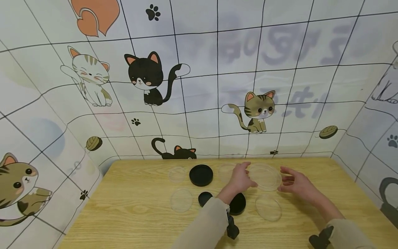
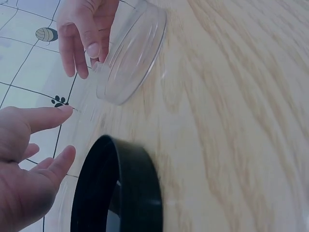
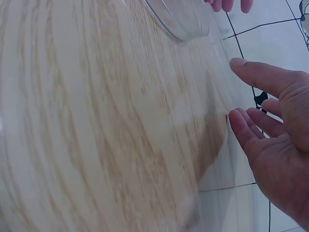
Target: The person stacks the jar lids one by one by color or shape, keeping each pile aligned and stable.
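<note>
A large clear round dish (image 1: 265,177) lies at the back right of the table, between the two hands. My left hand (image 1: 240,178) is at its left edge, and my right hand (image 1: 296,183) is beside its right edge. Both hands have thumb and fingers spread apart; whether any fingertip touches the rim cannot be told. In front of it lies a smaller clear round dish (image 1: 268,208), also seen in the left wrist view as a shallow transparent dish (image 2: 133,53). A black round dish (image 1: 238,204) sits below my left wrist, partly hidden by the sleeve.
Farther left on the wooden table (image 1: 130,193) lie a black round dish (image 1: 201,175), a small black one (image 1: 204,198) and clear ones (image 1: 181,200) (image 1: 177,174). Another clear dish (image 1: 224,172) is partly behind my left hand. A cat-print cloth wall (image 1: 202,121) stands behind.
</note>
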The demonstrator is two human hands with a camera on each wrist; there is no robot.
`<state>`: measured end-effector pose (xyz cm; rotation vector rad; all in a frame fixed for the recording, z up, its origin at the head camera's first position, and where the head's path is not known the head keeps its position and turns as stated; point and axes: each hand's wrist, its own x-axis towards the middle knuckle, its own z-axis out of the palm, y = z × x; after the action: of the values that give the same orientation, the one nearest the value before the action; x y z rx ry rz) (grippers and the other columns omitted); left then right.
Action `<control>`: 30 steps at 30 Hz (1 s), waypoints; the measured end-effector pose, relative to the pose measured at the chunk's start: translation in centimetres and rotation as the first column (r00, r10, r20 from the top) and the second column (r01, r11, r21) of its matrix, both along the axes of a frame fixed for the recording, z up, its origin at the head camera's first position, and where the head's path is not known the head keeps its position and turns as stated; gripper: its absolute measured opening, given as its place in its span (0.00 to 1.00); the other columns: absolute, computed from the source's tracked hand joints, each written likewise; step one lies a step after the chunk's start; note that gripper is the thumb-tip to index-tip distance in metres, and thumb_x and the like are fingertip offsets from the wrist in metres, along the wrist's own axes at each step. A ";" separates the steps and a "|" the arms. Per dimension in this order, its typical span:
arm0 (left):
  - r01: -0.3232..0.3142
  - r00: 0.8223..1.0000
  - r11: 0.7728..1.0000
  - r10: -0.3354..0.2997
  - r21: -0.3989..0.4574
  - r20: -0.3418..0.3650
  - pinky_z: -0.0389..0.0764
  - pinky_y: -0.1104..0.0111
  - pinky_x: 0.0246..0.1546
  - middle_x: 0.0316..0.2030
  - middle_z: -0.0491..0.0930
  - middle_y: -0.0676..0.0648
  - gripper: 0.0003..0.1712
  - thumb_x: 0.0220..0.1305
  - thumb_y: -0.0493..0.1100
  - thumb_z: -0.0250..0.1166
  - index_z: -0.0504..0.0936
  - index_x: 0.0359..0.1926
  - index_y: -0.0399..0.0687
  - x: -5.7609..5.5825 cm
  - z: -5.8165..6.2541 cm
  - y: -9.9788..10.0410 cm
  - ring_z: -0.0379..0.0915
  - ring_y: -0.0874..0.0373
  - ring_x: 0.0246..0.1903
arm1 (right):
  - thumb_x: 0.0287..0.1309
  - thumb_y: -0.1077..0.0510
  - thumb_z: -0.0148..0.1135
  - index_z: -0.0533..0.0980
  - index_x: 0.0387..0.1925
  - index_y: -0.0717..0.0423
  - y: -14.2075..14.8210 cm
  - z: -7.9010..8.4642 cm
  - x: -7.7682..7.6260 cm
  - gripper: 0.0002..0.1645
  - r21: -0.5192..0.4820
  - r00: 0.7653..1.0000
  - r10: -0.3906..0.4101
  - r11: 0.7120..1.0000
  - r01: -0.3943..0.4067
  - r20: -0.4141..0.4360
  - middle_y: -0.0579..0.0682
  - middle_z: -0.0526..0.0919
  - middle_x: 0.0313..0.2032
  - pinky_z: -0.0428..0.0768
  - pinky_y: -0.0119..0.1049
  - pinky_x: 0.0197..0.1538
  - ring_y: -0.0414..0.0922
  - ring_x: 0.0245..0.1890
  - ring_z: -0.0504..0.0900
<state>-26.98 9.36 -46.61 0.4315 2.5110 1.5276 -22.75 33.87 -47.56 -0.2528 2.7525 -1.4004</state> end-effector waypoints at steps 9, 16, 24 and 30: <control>-0.061 0.998 0.994 0.059 0.085 0.034 0.80 0.69 0.37 0.61 0.74 0.43 0.45 0.47 0.28 0.81 0.74 0.68 0.39 0.3 -0.2 0.8 0.76 0.56 0.47 | 0.53 0.62 0.79 0.56 0.70 0.82 0.5 0.3 0.1 0.54 0.062 0.999 -0.021 0.998 0.018 0.042 0.79 0.66 0.65 0.82 0.39 0.49 0.68 0.58 0.75; -0.079 0.993 0.984 0.064 0.160 0.099 0.81 0.65 0.46 0.57 0.77 0.44 0.43 0.49 0.26 0.79 0.74 0.67 0.37 0.6 -0.2 1.7 0.74 0.59 0.42 | 0.53 0.58 0.80 0.58 0.69 0.82 1.2 -0.1 -0.1 0.55 0.096 0.998 -0.037 0.995 0.033 0.050 0.75 0.73 0.59 0.81 0.37 0.46 0.63 0.55 0.78; -0.136 0.982 0.975 0.108 0.178 0.155 0.81 0.65 0.50 0.56 0.79 0.46 0.40 0.48 0.27 0.80 0.78 0.64 0.39 1.4 0.0 3.3 0.77 0.54 0.51 | 0.54 0.63 0.78 0.56 0.67 0.86 2.5 -0.4 -0.4 0.52 0.082 0.998 -0.028 0.996 0.023 0.057 0.72 0.78 0.52 0.80 0.29 0.41 0.58 0.50 0.80; -0.156 0.984 0.986 0.150 0.058 0.096 0.81 0.66 0.49 0.52 0.81 0.47 0.41 0.47 0.29 0.81 0.78 0.64 0.38 1.6 -0.3 3.6 0.77 0.54 0.52 | 0.55 0.62 0.78 0.58 0.67 0.85 2.2 -0.6 -0.5 0.51 0.093 0.998 -0.026 0.995 0.021 0.055 0.69 0.78 0.51 0.79 0.29 0.41 0.54 0.48 0.79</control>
<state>-25.42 12.92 -46.96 0.1759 2.4801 1.6472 -23.21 36.10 -48.13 -0.1753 2.7734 -1.2608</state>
